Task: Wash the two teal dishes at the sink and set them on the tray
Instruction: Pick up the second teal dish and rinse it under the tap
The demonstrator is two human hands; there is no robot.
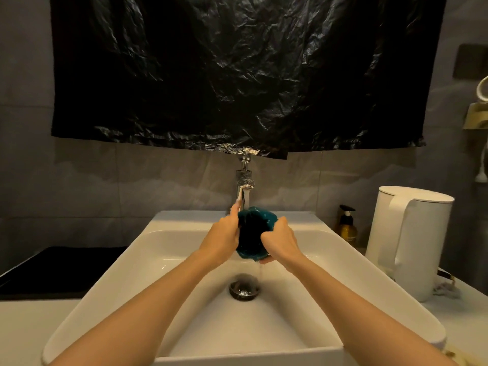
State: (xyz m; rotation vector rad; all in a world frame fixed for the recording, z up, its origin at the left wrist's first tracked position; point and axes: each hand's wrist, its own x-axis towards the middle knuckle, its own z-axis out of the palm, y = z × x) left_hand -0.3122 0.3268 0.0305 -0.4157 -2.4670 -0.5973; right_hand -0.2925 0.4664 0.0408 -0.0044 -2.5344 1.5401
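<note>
A dark teal dish (254, 223), deep and bowl-like with an uneven rim, is held above the middle of the white rectangular sink (169, 249), tilted so that its dark inside is turned toward the camera. It is gripped from both sides: the left hand (224, 233) is curled round its left edge, and the right hand (280, 244) is wrapped round its right and lower edge. A stream of water from the chrome tap (244, 180) at the back of the sink is seen falling onto the dish, and a thin trickle drops from under it toward the dark round drain (244, 287) in the sink's floor. On the bench (23, 328) left of the sink a flat black tray (60, 270) is set. Right of the sink, an amber pump bottle (347, 228) and a white plastic kettle (412, 239) are placed. Behind the sink, a crumpled black plastic sheet (237, 70) is hung on the wall.
</note>
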